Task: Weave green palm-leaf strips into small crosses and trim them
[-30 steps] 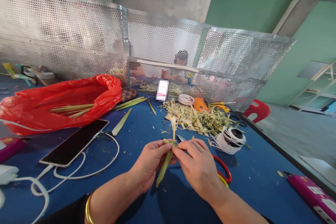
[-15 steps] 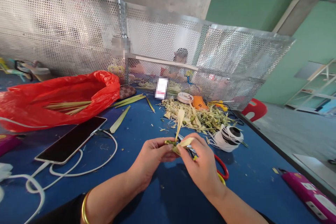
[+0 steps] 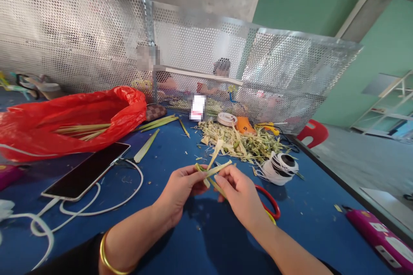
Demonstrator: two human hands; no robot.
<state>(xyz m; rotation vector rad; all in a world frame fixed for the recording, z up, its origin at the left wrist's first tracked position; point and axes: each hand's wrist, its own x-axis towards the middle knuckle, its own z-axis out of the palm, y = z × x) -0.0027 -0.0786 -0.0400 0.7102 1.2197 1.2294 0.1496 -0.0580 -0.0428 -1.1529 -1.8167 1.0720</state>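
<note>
Centrally, leaf strips (image 3: 220,169) cross — left hand (image 3: 180,190) pinching the crossing, right hand (image 3: 241,195) pinching one that slants toward the frame's lower right.

over the table (image 3: 174,148), well in from its right edge, the left hand (image 3: 181,189) and the right hand (image 3: 241,197) face each other, fingertips near but apart. the left thumb (image 3: 196,177) presses toward its curled fingers in a pinch; the right thumb (image 3: 224,184) and bent forefinger pinch too. both forearms (image 3: 138,234) slant inward, converging toward the hands.
</note>
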